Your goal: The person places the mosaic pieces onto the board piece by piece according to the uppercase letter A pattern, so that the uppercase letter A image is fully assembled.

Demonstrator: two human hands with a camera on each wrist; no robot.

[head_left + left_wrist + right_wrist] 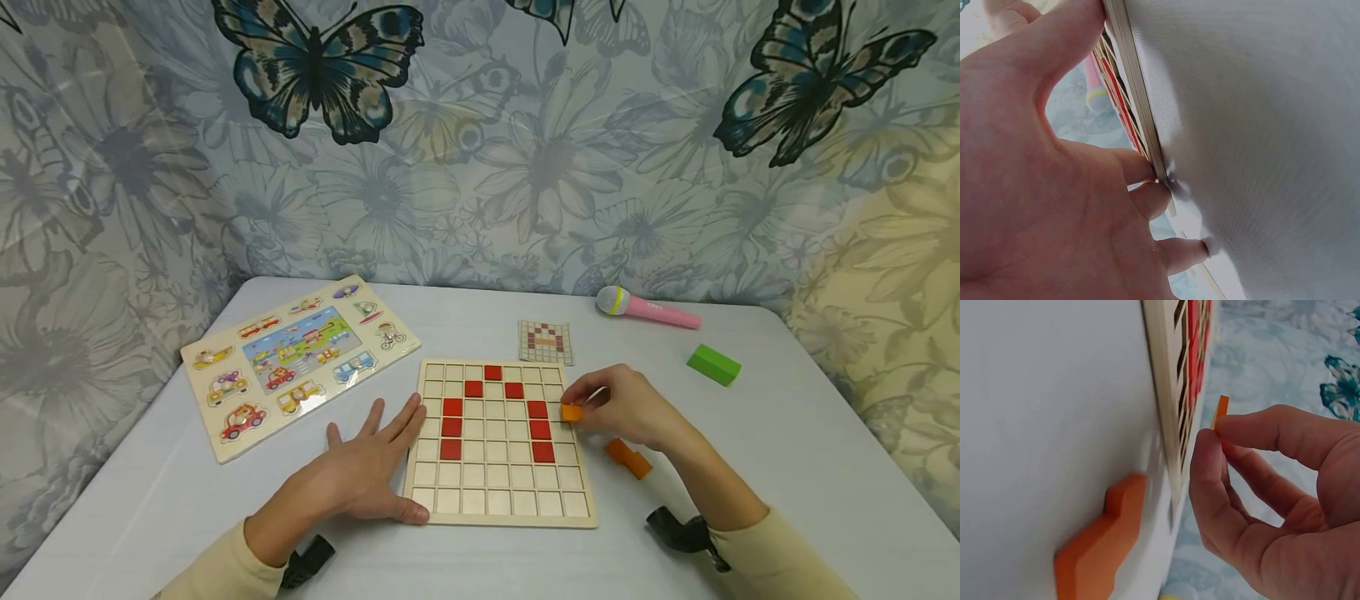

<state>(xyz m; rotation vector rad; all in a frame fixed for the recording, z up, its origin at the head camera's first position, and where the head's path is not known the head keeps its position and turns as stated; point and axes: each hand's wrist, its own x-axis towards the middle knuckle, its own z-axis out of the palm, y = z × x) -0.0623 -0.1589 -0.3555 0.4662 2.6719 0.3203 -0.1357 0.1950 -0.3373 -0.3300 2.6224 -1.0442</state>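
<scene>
A wooden grid board (497, 476) lies on the table, with several red square tiles (452, 427) set in its cells in an arch-like pattern. My left hand (360, 479) is spread along the board's left edge, thumb at the lower corner and fingertips at the side. In the left wrist view, the thumb and fingers touch the board edge (1138, 81). At the board's right side, my right hand (626, 408) pinches a small orange square tile (572, 412) between thumb and fingers. More orange tiles (1100, 540) lie on the table below that hand, in two adjoining stacks.
A small pattern card (545, 342) lies behind the board. To the left is a picture puzzle board (300, 367) with vehicles. A pink toy microphone (648, 309) and a green block (714, 365) lie at the back right. A patterned curtain (480, 183) hangs behind the table.
</scene>
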